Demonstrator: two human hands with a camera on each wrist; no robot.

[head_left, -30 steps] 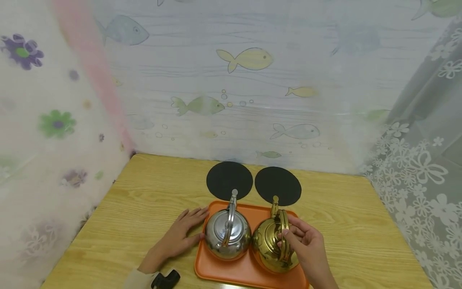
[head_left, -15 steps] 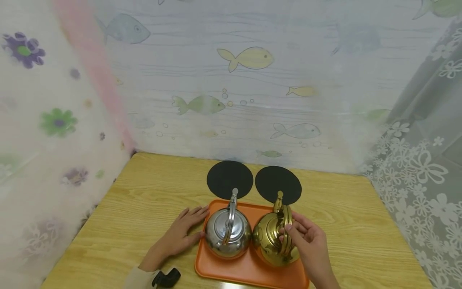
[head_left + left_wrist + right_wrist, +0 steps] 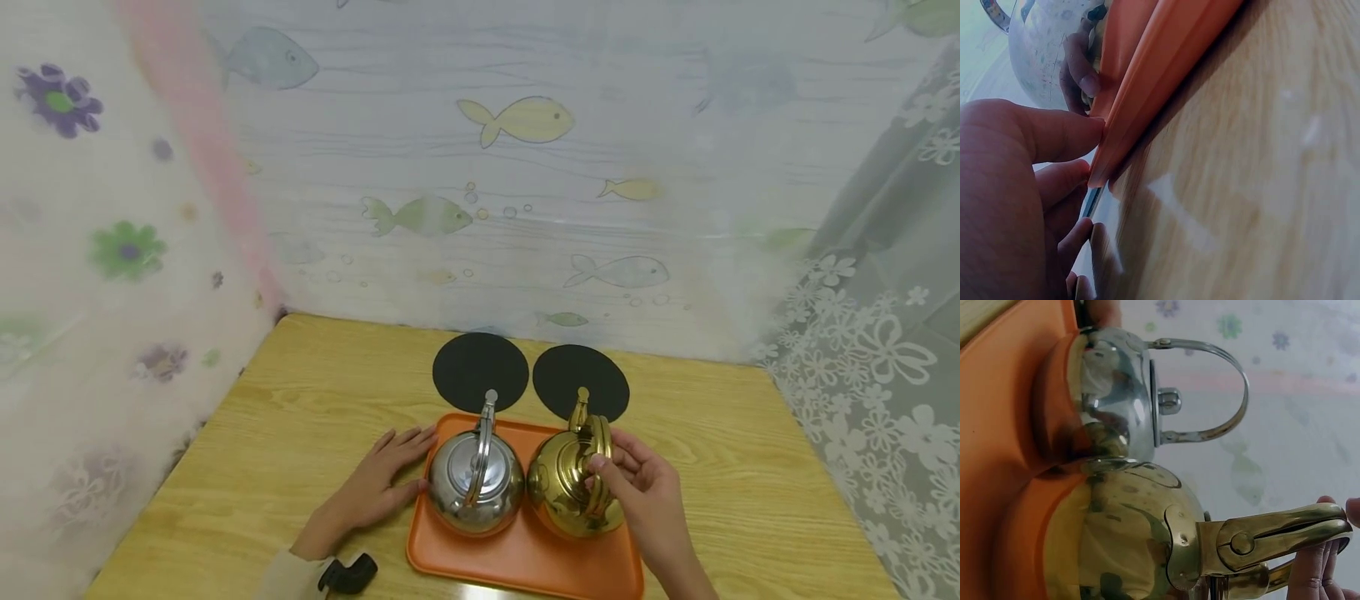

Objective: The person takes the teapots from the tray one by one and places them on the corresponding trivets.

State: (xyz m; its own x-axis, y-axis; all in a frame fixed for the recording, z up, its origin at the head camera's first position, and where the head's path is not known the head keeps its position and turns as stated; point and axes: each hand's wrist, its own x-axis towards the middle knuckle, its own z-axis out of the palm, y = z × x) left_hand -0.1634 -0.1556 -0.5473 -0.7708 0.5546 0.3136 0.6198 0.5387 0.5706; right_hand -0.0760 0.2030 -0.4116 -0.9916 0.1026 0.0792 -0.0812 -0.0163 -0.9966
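Observation:
Two round kettles stand side by side on an orange tray point(image 3: 517, 560). The silver kettle point(image 3: 468, 508) is on the left, its hoop handle upright. On the right is the gold kettle point(image 3: 555, 479), whose spout points away from me toward a black disc. My right hand point(image 3: 648, 500) holds the gold kettle's raised handle point(image 3: 1285, 534) between thumb and fingers. My left hand point(image 3: 375, 483) lies beside the tray with fingers extended. In the left wrist view, its thumb point(image 3: 1066, 132) and a fingertip touch the tray's edge. The two kettle bodies nearly touch.
Two flat black discs, a left one point(image 3: 480, 371) and a right one point(image 3: 581, 379), lie on the wooden table point(image 3: 337, 379) just beyond the tray. A fish-patterned sheet point(image 3: 420, 150) rises behind the table. A black object point(image 3: 351, 575) sits at the left wrist.
The right hand has shifted the gold kettle slightly away from me, bringing its spout further over the right disc and level with the silver spout. The left hand has stayed put.

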